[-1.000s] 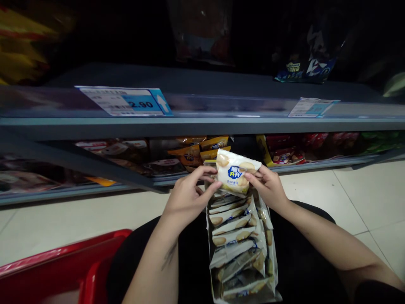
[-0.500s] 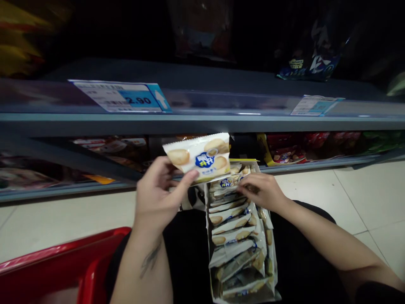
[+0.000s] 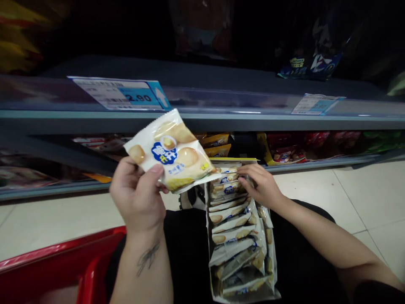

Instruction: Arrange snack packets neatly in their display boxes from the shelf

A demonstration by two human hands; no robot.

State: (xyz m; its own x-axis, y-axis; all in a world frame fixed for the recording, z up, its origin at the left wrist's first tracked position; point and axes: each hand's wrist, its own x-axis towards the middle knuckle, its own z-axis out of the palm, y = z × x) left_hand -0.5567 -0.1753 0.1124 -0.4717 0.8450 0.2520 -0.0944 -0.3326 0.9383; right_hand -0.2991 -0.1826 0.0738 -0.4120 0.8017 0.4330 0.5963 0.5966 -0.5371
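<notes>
My left hand (image 3: pixel 139 192) pinches a white biscuit packet (image 3: pixel 185 162) between thumb and fingers, its printed front with round biscuits and a blue logo facing me. The packet is tilted, its lower right corner over the far end of an open display box (image 3: pixel 208 245). That long box stands between my legs, filled with a row of similar packets (image 3: pixel 234 234), most standing on edge. My right hand (image 3: pixel 264 185) reaches over the box's far right side. Its curled fingers are closed at the edge of a packet there; the fingertips are partly hidden.
A red plastic basket (image 3: pixel 63 249) stands at my left on the tiled floor (image 3: pixel 357 198). Ahead runs a shelf edge (image 3: pixel 221 101) with price tags (image 3: pixel 120 93). Beneath it sit yellow packets (image 3: pixel 218 150) and a yellow-edged carton of red packets (image 3: pixel 284 154).
My left hand has moved left and toward me, turning the packet so it tilts down to the right. My right hand has stayed at the box's far end, its fingers shifting slightly.
</notes>
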